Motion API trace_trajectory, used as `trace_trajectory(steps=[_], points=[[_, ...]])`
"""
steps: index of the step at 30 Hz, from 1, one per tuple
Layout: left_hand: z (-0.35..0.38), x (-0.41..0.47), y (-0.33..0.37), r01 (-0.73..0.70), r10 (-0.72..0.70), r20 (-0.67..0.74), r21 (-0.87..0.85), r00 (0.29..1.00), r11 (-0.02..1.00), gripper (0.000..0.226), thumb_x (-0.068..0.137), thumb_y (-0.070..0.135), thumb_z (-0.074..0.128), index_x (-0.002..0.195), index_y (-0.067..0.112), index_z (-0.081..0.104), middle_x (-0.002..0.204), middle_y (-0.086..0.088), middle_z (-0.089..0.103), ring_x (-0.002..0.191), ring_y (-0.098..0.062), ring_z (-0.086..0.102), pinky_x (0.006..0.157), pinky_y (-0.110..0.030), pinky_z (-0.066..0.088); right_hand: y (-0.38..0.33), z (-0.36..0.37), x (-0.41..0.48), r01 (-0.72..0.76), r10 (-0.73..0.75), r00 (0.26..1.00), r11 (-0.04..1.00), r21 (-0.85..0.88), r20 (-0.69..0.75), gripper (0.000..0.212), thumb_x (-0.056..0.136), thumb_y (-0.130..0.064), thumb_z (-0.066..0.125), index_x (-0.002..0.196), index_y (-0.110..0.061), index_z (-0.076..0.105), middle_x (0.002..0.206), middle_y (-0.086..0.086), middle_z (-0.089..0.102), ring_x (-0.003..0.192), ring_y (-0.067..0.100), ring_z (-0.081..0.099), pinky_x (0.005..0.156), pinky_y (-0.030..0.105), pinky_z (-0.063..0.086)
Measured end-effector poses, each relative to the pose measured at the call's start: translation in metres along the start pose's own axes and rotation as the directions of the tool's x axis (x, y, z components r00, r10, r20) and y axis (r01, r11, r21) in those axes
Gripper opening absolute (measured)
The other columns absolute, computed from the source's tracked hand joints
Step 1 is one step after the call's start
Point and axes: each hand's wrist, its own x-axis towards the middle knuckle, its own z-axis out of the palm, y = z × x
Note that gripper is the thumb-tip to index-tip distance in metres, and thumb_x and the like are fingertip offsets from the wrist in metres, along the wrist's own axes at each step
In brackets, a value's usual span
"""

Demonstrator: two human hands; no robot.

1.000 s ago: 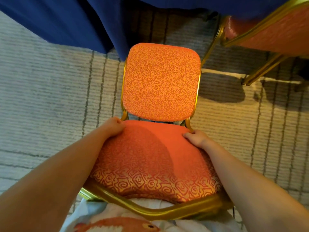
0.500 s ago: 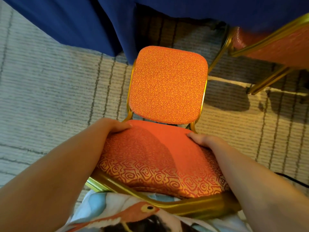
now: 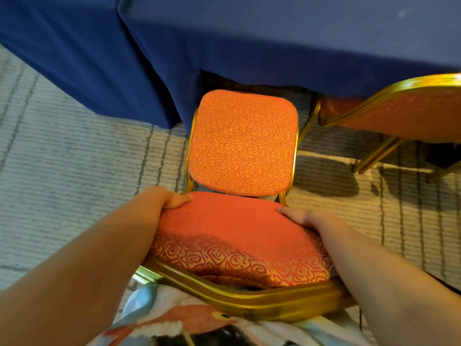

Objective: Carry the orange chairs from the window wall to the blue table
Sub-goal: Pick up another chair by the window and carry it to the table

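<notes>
An orange chair (image 3: pixel 243 143) with a gold metal frame stands right in front of me, its patterned seat pointing at the blue table (image 3: pixel 274 46). The seat's front edge sits at the hem of the blue tablecloth. I look down over its padded backrest (image 3: pixel 232 245). My left hand (image 3: pixel 169 199) grips the backrest's left edge, fingers curled round it. My right hand (image 3: pixel 299 217) grips the right edge, thumb lying on the pad.
A second orange chair (image 3: pixel 399 111) with gold legs stands at the table to the right, partly under the cloth. The tablecloth hangs to the floor at the left. Grey striped carpet (image 3: pixel 74 171) lies on both sides.
The chair and I have moved closer to the table; the seat's front now reaches the tablecloth hem. Both hands keep their grip on the backrest.
</notes>
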Motion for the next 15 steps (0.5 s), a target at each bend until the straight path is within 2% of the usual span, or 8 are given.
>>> trace_trajectory(steps=[2, 5, 10, 15], points=[[-0.018, -0.008, 0.001, 0.003, -0.003, 0.017, -0.029, 1.0, 1.0, 0.082, 0.094, 0.066, 0.028, 0.149, 0.006, 0.03, 0.149, -0.016, 0.038, 0.132, -0.033, 0.043, 0.109, -0.042, 0.032, -0.014, -0.005, -0.015, 0.026, -0.026, 0.999, 1.0, 0.013, -0.031, 0.074, 0.095, -0.068, 0.029, 0.146, -0.017, 0.045, 0.141, 0.011, 0.055, 0.122, 0.032, 0.057, 0.111, 0.04, 0.038], [-0.043, -0.008, 0.007, -0.007, 0.007, -0.026, 0.001, 1.0, 1.0, 0.076, 0.098, 0.06, 0.025, 0.148, 0.004, 0.03, 0.15, -0.016, 0.037, 0.134, -0.033, 0.042, 0.108, -0.04, 0.032, -0.029, -0.017, -0.024, 0.066, -0.065, 0.997, 0.997, 0.026, -0.046, 0.068, 0.1, -0.061, 0.027, 0.148, -0.015, 0.041, 0.144, 0.012, 0.051, 0.126, 0.031, 0.054, 0.109, 0.036, 0.038], [-0.079, 0.003, 0.03, -0.03, 0.03, 0.009, 0.039, 1.0, 0.999, 0.08, 0.094, 0.066, 0.027, 0.149, 0.008, 0.033, 0.149, -0.014, 0.039, 0.132, -0.031, 0.044, 0.112, -0.042, 0.032, -0.047, -0.064, -0.015, 0.025, -0.025, 0.998, 1.0, 0.0, -0.05, 0.07, 0.096, -0.068, 0.031, 0.152, -0.026, 0.033, 0.143, 0.01, 0.053, 0.121, 0.03, 0.057, 0.108, 0.039, 0.039], [-0.133, 0.021, 0.069, -0.06, 0.061, -0.051, 0.027, 0.997, 0.998, 0.095, 0.081, 0.08, 0.028, 0.148, 0.014, 0.035, 0.153, -0.012, 0.033, 0.137, -0.031, 0.038, 0.114, -0.043, 0.027, -0.078, -0.14, -0.003, -0.016, 0.016, 1.0, 0.999, -0.039, -0.009, 0.078, 0.094, -0.072, 0.029, 0.149, -0.018, 0.041, 0.138, 0.012, 0.057, 0.121, 0.031, 0.059, 0.106, 0.038, 0.041]])
